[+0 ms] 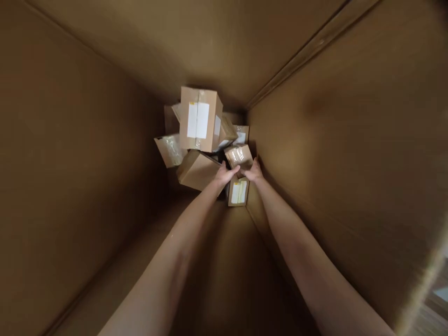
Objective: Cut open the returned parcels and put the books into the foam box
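Note:
Both my arms reach deep into a large cardboard bin. A small cardboard box (238, 154) with shiny clear tape on top sits between my hands. My left hand (225, 174) grips its near left side, thumb toward the middle. On its right side, close to the bin wall, is my right hand (255, 171), fingers along the edge. Just below them stands another box with a yellowish-white label (239, 192). An open-looking plain box (199, 170) lies tilted beside my left hand. My fingertips are partly hidden.
A larger box with a white label (198, 120) rests high on the pile. A taped box (171, 150) leans at the left, and a labelled box (241, 134) sits in the far right corner. Tall cardboard walls (343, 140) enclose everything.

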Available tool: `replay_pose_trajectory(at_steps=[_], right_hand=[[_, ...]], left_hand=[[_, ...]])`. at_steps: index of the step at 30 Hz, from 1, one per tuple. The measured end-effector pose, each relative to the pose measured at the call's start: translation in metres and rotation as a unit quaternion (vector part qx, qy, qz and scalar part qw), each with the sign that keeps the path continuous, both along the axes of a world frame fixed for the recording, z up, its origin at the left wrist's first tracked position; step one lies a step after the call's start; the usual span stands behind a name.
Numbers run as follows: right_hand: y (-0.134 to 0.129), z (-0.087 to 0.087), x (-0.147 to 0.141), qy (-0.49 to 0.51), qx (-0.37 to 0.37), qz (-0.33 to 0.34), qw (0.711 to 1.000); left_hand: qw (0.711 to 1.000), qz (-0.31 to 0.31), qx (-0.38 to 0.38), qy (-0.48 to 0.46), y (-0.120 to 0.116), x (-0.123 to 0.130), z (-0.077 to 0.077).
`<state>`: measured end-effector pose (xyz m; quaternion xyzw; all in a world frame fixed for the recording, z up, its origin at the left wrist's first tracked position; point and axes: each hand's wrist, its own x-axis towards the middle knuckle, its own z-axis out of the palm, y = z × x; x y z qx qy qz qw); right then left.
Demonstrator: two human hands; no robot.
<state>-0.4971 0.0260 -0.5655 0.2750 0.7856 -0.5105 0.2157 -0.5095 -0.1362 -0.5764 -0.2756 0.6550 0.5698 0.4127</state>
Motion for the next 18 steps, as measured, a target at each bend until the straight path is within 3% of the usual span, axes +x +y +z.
replay_pose_trajectory(at_steps=[3, 6, 9, 14, 16, 18], right_hand=[[0.002, -0.030, 0.016, -0.056, 0.086, -0.068, 0.992], [-0.015, -0.021, 0.032, -0.061, 0.136, -0.097, 0.984], [-0.054, 0.012, 0.053, -0.037, 0.136, -0.110, 0.984], [-0.124, 0.076, 0.090, 0.029, 0.059, -0.102, 0.993], [-0.132, 0.090, 0.097, 0.041, 0.011, -0.070, 0.997], [-0.125, 0.096, 0.097, 0.059, -0.031, -0.050, 0.997]], left_hand=[[0.998, 0.039, 0.052, 0.010, 0.029, 0.012, -0.025], [0.997, 0.067, 0.029, 0.038, 0.036, 0.022, -0.023], [0.993, 0.056, -0.051, 0.087, 0.020, 0.022, 0.003], [0.970, -0.033, -0.173, 0.165, -0.029, 0.010, 0.067], [0.961, -0.061, -0.191, 0.191, -0.052, 0.012, 0.087], [0.953, -0.064, -0.193, 0.224, -0.078, 0.021, 0.099]])
